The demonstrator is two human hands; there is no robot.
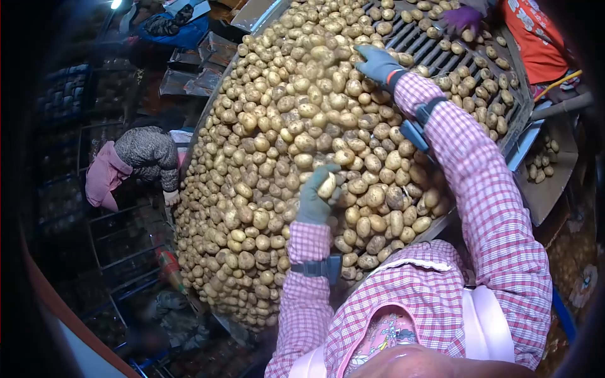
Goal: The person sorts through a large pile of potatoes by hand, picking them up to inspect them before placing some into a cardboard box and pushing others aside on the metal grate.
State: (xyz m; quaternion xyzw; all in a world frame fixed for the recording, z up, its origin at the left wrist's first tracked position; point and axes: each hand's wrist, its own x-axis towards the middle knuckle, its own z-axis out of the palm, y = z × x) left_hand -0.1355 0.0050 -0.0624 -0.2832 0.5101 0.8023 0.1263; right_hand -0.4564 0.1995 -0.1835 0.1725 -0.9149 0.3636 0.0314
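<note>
A wide heap of potatoes (271, 145), pale yellow-brown and some smeared with soil, fills the sorting table. My left hand (314, 205), in a grey-green glove, is closed around a potato (327, 186) above the middle of the heap. Farther up, my right hand (378, 65) reaches over the potatoes beside the slatted grate (416, 47). Its blue-grey gloved fingers are stretched out and apart, touching the top of the heap; no potato shows in them.
Across the grate, a co-worker's purple-gloved hand (463, 20) touches potatoes. Another person in a grey patterned sleeve (148, 154) stands at the table's left edge. A cardboard box (554, 170) with potatoes sits at the right. Dark crates (126, 246) stand at the left.
</note>
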